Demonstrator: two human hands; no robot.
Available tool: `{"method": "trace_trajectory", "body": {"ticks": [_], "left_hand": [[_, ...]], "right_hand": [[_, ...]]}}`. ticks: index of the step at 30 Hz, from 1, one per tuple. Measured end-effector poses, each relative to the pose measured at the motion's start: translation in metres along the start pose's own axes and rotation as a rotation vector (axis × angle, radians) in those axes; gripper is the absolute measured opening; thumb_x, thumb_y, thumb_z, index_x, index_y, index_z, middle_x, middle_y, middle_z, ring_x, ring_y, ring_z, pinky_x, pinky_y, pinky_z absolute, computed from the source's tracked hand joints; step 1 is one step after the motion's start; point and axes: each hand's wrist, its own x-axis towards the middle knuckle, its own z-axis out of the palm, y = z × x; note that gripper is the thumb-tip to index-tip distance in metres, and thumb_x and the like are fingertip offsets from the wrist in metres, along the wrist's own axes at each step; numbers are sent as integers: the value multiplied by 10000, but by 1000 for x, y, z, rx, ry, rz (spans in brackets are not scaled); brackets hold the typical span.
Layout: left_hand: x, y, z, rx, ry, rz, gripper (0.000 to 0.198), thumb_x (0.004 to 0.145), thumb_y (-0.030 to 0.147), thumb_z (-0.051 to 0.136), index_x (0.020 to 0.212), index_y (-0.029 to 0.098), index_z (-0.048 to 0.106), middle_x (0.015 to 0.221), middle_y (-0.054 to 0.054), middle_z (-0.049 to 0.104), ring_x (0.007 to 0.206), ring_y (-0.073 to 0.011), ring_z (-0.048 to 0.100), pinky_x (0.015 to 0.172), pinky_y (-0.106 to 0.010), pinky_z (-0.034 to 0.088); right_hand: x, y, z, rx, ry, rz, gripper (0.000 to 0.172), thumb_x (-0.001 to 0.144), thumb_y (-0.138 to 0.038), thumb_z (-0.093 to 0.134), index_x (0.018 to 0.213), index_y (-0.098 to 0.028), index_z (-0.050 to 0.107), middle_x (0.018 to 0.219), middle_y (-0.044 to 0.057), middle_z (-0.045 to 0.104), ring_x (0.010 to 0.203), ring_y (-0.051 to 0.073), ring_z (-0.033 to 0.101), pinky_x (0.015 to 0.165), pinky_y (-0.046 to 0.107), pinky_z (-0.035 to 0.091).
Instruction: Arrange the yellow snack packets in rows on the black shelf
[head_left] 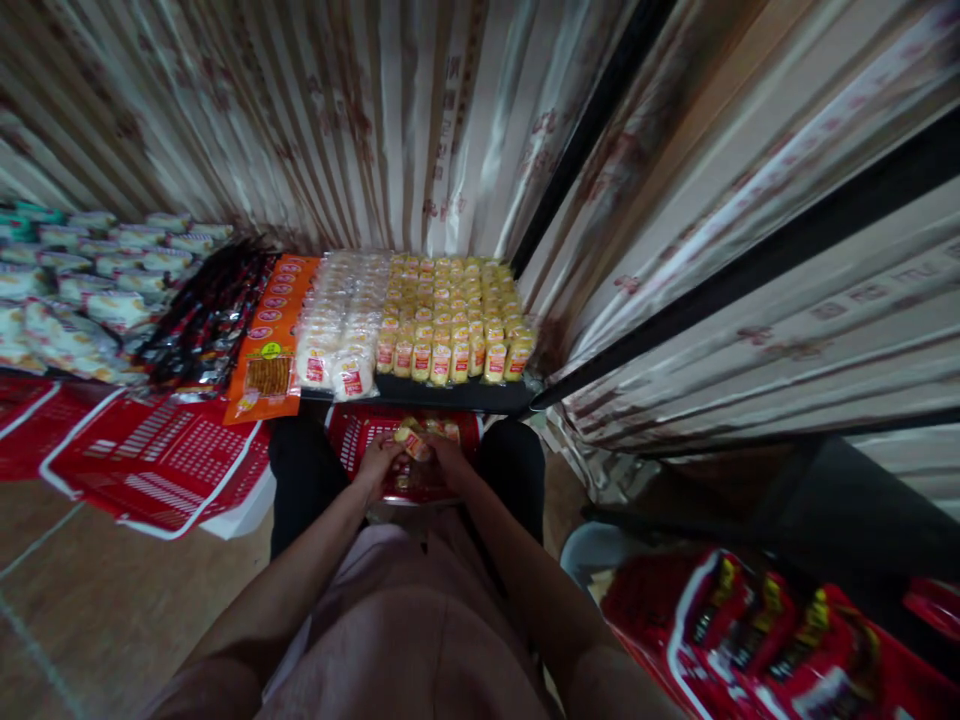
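Note:
Between my knees, above a red plastic basket (349, 432), I hold a small yellow snack packet (411, 442) with a red-and-white label. My left hand (379, 462) grips its left side, fingers closed. On its right side my right hand (448, 457) is closed too, with some fingers hidden from view. Similar packets show dimly in the basket beneath and behind my hands. Just ahead on the dark shelf, rows of yellow snack packets (450, 320) stand close together. White wrapped packets (337, 320) line up to their left.
Left along the shelf lie a large orange snack bag (271, 340), dark packets (210, 320) and pale bags (97, 280). Red baskets (161, 450) sit at lower left. Red packages (772, 630) fill the lower right. Patterned curtains (420, 120) hang behind the shelf, crossed by black bars (750, 265).

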Motion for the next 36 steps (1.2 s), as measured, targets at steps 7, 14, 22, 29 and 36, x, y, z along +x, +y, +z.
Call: {"method": "trace_trajectory", "body": {"ticks": [7,14,22,29,36], "left_hand": [[-21,6,10,-191,-72,-68,133,725,-20,609,729,111,587,684,-37,671,616,-92,652,627,-160,539],[-36,4,37,54,-84,41,105,783,125,608,872,126,552,803,-65,665,699,-134,659,661,-243,540],[-37,30,55,854,7,928,418,759,244,608,1165,182,534,1182,-108,548,1102,-238,521,961,-398,410],[-16,46,107,863,-144,863,247,766,258,603,989,152,612,839,-40,618,671,-141,544,676,-258,436],[-2,54,141,901,-7,825,86,791,225,568,814,151,608,716,-25,581,657,-148,537,658,-245,403]], "right_hand": [[-21,-25,-24,99,50,-98,305,763,-441,529,875,-169,607,796,27,662,634,121,589,516,204,423],[-27,-31,-32,103,161,-306,331,724,-352,597,999,-173,552,885,40,670,736,151,621,669,262,502],[-45,-96,-93,-772,90,-624,303,748,-194,593,1044,-252,623,915,-1,665,843,172,587,791,277,429],[-35,-114,-105,-771,133,-644,387,789,-195,551,1173,-240,575,836,3,631,714,141,553,719,255,439],[-18,-79,-92,-476,570,-699,365,836,-228,449,1188,-137,487,1053,117,552,825,173,571,765,314,496]]}}
